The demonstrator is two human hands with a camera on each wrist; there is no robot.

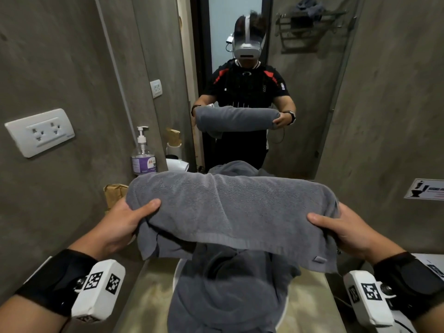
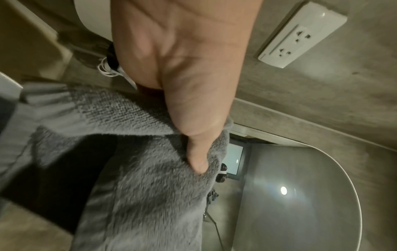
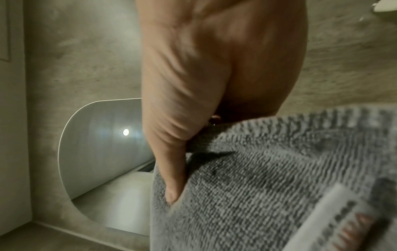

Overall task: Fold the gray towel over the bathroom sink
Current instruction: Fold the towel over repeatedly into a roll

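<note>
**Gray towel held over the sink**

The gray towel (image 1: 230, 207) hangs folded between our hands, above the surface (image 1: 149, 294) and the white sink (image 1: 176, 272), where more gray cloth is draped. Our left hand (image 1: 122, 224) and right hand (image 1: 348, 229) each keep a pinching grip on one end, thumbs on top. A soap bottle (image 1: 143, 155) stands behind.
</note>
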